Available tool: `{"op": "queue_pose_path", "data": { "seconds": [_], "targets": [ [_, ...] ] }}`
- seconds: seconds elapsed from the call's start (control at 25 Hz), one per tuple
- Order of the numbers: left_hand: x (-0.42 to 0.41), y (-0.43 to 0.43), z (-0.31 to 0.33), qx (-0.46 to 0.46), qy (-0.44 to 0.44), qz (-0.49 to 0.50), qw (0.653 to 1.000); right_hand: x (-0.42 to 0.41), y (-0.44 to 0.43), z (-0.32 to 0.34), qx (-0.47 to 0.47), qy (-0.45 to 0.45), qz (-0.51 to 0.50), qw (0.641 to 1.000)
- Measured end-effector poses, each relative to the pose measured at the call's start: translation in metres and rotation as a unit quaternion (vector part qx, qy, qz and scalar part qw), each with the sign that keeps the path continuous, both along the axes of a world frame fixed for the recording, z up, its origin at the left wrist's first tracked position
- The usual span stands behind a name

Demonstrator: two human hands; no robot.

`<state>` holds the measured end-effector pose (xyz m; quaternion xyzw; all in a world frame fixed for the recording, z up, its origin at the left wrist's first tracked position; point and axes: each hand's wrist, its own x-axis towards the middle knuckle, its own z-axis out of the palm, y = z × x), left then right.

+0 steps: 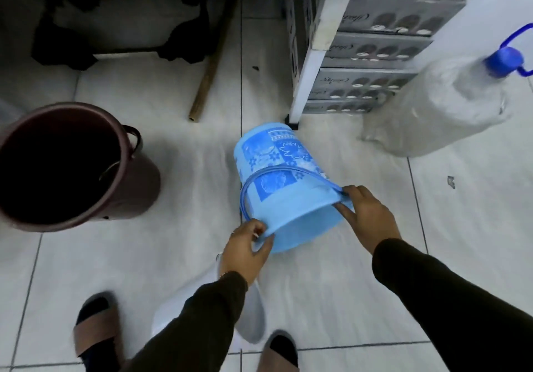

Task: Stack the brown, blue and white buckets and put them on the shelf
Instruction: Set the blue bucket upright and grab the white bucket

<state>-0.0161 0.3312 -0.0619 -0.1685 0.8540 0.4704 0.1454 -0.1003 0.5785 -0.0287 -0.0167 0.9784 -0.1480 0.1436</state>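
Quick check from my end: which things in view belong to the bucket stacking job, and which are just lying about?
Part of the job:
- blue bucket, tilted, its rim gripped by the left hand and right hand
- brown bucket, upright on the floor
- white bucket, mostly hidden under the left arm

Lying about:
- large water bottle
- wooden stick
- stacked crates

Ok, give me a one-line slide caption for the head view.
Both hands, left and right, grip the tilted blue bucket's rim, with the brown bucket upright nearby.
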Motion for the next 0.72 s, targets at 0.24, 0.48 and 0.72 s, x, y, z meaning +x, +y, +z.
{"op": "queue_pose_path", "data": {
  "seconds": [0.24, 0.48, 0.72],
  "targets": [
    [-0.083, -0.028, 0.051, 0.028, 0.104, 0.191, 0.976, -0.065, -0.017, 0.024, -0.170, 0.017, -0.217, 0.961],
    [-0.131, -0.021, 0.056, -0.043, 0.034, 0.061, 0.997, -0.101, -0.035, 0.027, -0.284, -0.007, -0.309, 0.908],
    [-0.153, -0.034, 0.065, -0.093, -0.095, -0.088, 0.987, -0.106, -0.039, 0.037, -0.238, -0.090, -0.158, 0.954]
  ]
}}
